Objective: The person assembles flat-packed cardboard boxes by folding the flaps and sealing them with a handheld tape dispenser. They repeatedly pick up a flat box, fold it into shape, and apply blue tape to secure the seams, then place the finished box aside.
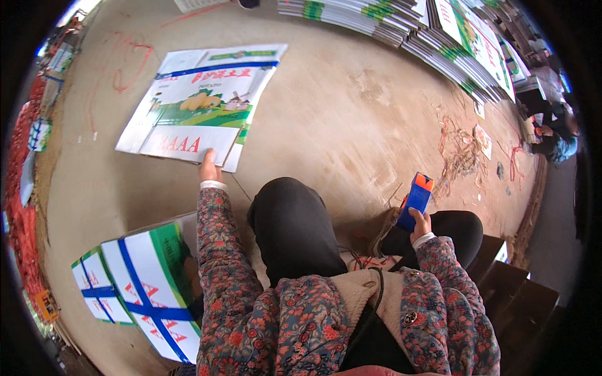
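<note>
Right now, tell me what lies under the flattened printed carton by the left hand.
The flattened printed carton lies on the bare dusty concrete floor. The left hand presses its near edge. Whatever may be beneath the sheet itself is covered.

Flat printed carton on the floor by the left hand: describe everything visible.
The flat carton is an unfolded cardboard sheet lying on the bare floor, skewed to the view. White panels, a blue band, red lettering, and a green field picture with yellow produce and a windmill. Flap creases show along its edges. The left hand grips its near edge; nothing else touches it.
</note>
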